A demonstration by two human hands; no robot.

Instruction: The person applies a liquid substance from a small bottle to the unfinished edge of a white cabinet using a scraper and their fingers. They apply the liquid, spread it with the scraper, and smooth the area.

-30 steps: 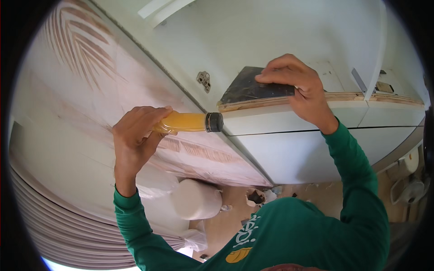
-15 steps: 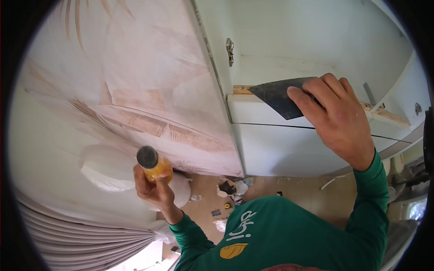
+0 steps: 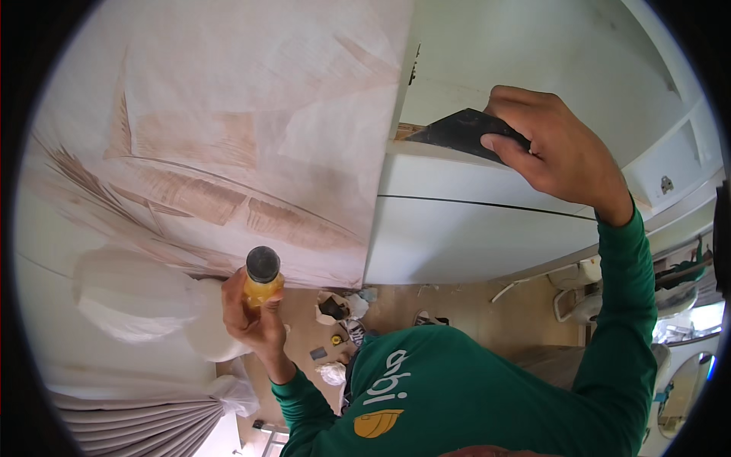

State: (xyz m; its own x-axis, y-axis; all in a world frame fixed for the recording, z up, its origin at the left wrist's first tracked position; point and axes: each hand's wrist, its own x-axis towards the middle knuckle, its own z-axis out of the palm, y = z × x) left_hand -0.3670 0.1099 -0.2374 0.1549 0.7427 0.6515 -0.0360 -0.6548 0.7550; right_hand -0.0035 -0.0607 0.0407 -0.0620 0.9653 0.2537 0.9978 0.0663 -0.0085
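My right hand (image 3: 567, 152) is closed around a black flat scraper (image 3: 457, 131), thumb below and fingers above. The scraper's pointed corner lies at the bare wood edge (image 3: 409, 131) of the white cabinet's ledge; whether it touches the wood I cannot tell. Lower on the left, my left hand (image 3: 255, 326) grips a small bottle (image 3: 263, 292) of yellow-orange stuff with a dark round cap. The bottle is upright, apart from the cabinet and the panel behind it.
A pinkish panel with a leaf pattern (image 3: 198, 137) meets the white cabinet front (image 3: 457, 240). Metal hinge parts (image 3: 414, 65) sit inside the cabinet. White plastic-covered bundles (image 3: 137, 293) and a gathered curtain (image 3: 145, 423) are at left. Scraps and an opened bag (image 3: 335, 306) lie on the floor.
My view has shifted toward the panel. The right hand has moved up and a little left with the scraper, now held flatter. The left hand still holds the bottle, slightly more upright.
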